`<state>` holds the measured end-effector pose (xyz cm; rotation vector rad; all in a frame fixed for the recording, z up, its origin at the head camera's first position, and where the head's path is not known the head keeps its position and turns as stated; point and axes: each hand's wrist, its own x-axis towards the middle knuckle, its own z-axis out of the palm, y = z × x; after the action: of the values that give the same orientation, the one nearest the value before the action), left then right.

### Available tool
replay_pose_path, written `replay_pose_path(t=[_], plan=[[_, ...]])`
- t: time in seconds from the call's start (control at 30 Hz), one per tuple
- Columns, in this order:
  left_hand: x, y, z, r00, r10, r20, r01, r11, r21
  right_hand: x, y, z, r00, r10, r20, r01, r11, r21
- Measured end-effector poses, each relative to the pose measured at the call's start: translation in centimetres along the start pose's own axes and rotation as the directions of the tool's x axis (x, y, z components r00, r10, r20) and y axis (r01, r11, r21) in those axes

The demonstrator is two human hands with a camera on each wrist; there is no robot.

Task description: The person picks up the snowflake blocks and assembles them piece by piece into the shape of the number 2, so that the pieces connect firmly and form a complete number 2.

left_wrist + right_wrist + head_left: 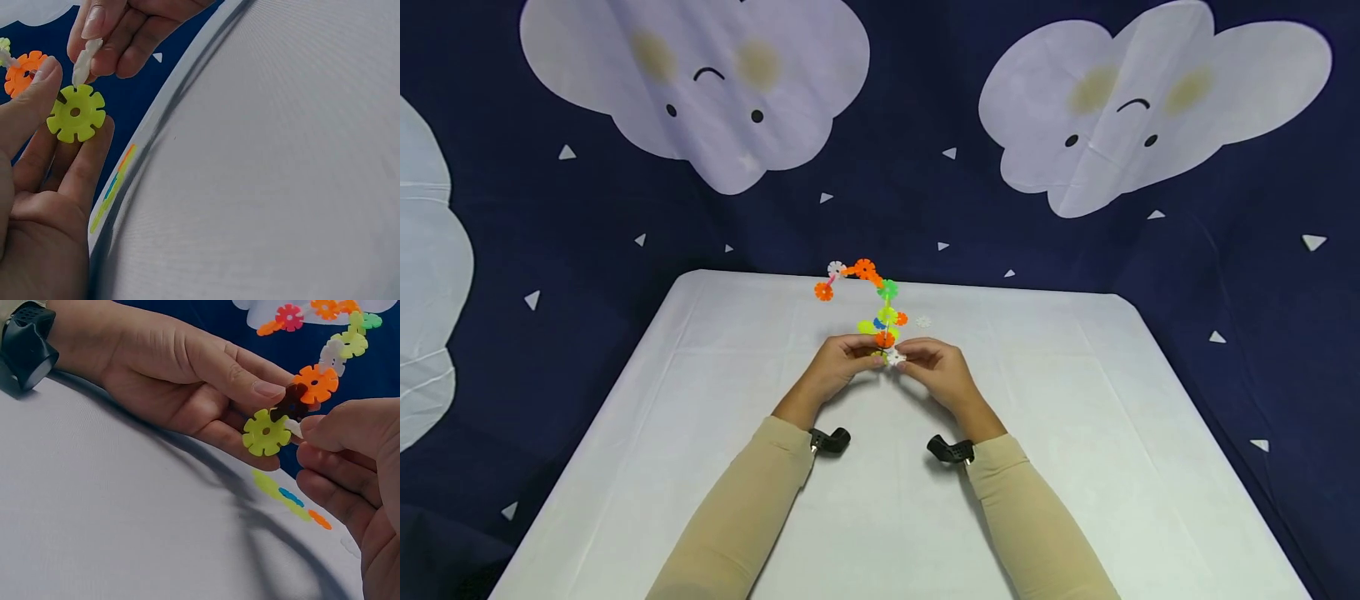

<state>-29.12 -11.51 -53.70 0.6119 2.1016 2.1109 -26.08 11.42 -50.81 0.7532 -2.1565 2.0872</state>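
Note:
A chain of interlocked notched snowflake discs point(865, 269) rises in a curve above the hands, with orange, white, green and yellow-green pieces. My left hand point(835, 367) pinches its lower end between thumb and fingers, around a dark brown disc point(289, 406) below an orange disc point(316, 383). A yellow-green disc point(84, 126) sits at the bottom end, over the left fingers. From the other side, my right hand point(943, 375) pinches a white disc point(85, 62) between thumb and fingertips. That disc's edge meets the yellow-green disc's rim.
Beyond the hands, several loose discs lie on the white table point(760, 317): yellow-green point(866, 327), blue point(878, 323), orange point(902, 318) and white point(923, 322). A dark blue cloud-patterned cloth point(910, 217) hangs behind the table. Black wrist cameras point(951, 451) sit on both wrists.

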Motion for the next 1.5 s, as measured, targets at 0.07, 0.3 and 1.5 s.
replay_pose_path(t=[0.07, 0.3, 1.5], plan=[[0.0, 0.0, 0.0, 1.0, -0.003, -0.001, 0.003, 1.0, 0.011, -0.1, -0.4, 0.2, 1.0, 0.002, 0.005, -0.002, 1.0, 0.009], [0.0, -0.2, 0.2, 1.0, -0.012, 0.003, 0.012, 0.998, 0.059, 0.0, -0.7, 0.3, 1.0, -0.016, -0.001, 0.016, 0.999, -0.046], [0.0, 0.4, 0.6, 0.996, -0.09, 0.02, 0.088, 0.991, 0.098, 0.3, 1.8, 0.3, 0.988, 0.12, -0.096, -0.145, 0.939, -0.312]])
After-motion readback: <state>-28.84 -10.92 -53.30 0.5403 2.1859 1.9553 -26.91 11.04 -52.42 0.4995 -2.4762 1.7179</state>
